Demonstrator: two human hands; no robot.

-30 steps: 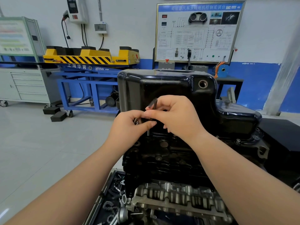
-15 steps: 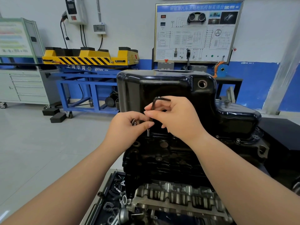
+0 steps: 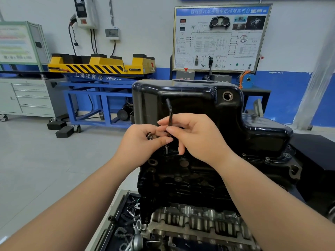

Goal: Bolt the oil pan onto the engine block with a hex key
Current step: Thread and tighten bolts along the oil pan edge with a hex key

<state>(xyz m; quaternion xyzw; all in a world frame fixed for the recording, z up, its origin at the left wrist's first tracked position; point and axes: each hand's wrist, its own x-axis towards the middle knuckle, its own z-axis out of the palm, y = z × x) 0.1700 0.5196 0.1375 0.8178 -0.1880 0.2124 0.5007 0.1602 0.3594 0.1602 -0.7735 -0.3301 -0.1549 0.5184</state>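
The glossy black oil pan (image 3: 199, 98) sits on top of the dark engine block (image 3: 181, 178), which stands upside down. My right hand (image 3: 197, 136) pinches a black hex key (image 3: 169, 113) between thumb and fingers; its short arm sticks up and to the left. The key's shaft runs down to a bolt (image 3: 166, 149) standing at the pan's near flange. My left hand (image 3: 143, 142) touches the right one beside the shaft, and its curled fingers hold loose bolts (image 3: 150, 136).
A tray of small engine parts (image 3: 126, 214) lies at the lower left beside the cylinder head (image 3: 195, 227). Behind stand a blue and yellow lift table (image 3: 101, 73), a grey drawer cabinet (image 3: 27, 95) and a wall training board (image 3: 221, 37).
The hex key's short arm has swung round from pointing right to sticking up and left, as my right hand turns it. Both hands stay at the same bolt.
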